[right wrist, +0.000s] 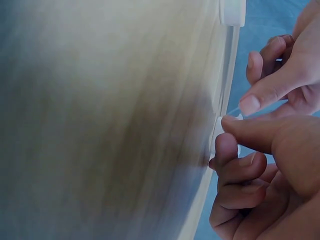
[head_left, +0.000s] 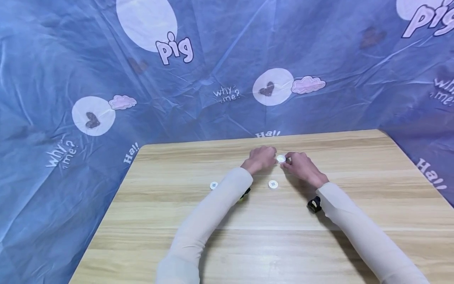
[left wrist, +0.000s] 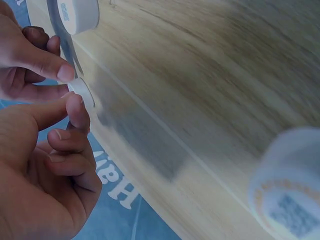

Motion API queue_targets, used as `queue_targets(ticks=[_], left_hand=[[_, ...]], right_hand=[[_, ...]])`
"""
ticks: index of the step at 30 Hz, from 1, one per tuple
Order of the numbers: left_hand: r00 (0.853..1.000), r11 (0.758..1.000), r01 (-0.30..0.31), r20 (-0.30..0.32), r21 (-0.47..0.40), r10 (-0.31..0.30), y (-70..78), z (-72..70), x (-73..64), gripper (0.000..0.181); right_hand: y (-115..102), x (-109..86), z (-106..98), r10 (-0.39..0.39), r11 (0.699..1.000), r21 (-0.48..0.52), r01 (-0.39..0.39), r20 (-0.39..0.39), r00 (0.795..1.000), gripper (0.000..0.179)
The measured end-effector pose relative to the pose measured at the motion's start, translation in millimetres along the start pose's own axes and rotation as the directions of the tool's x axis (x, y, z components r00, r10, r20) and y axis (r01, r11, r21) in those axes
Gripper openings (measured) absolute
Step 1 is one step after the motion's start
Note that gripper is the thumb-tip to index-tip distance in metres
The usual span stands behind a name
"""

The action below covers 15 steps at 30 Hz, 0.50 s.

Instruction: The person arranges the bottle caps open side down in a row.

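Observation:
Both hands meet near the far side of the wooden table, at a small white disc with a pale centre. My left hand pinches its left edge between thumb and forefinger. From the other side, my right hand grips it with thumb and fingertips. In the left wrist view, the disc stands on edge, thin and partly hidden by fingertips. Closer to me lie two white round pieces: one below the hands, the other beside my left sleeve. Each bears a square printed mark on top.
The wooden table has a blue printed cloth hanging behind it and along its sides. Black wrist devices, one under the right forearm, hang below both sleeves. Both forearms reach across the table.

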<state>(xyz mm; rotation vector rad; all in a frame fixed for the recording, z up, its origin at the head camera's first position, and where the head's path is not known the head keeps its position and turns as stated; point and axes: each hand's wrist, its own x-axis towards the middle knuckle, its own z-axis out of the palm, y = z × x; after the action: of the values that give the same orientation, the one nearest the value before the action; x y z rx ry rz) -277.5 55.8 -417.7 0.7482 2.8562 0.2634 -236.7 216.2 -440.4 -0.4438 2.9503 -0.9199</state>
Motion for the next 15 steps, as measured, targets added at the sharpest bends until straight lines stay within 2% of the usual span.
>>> queue_targets(ticks=[3,10,15], left_hand=[[1.0,1.0,-0.016,0.005,-0.014,0.016,3.1,1.9,2.7,0.008],[1.0,1.0,-0.011,0.013,0.01,0.011,5.5,7.4,5.9,0.032],[1.0,1.0,-0.021,0.004,0.004,0.021,3.6,9.6,6.6,0.031]], right_hand=[[0.7,0.8,0.3,0.007,1.0,0.007,-0.007,0.003,1.0,0.026],[0.8,1.0,-0.4,0.022,1.0,0.008,-0.022,0.012,1.0,0.026],[-0.8,1.0,0.3,0.022,1.0,0.016,-0.023,0.021,1.0,0.026]])
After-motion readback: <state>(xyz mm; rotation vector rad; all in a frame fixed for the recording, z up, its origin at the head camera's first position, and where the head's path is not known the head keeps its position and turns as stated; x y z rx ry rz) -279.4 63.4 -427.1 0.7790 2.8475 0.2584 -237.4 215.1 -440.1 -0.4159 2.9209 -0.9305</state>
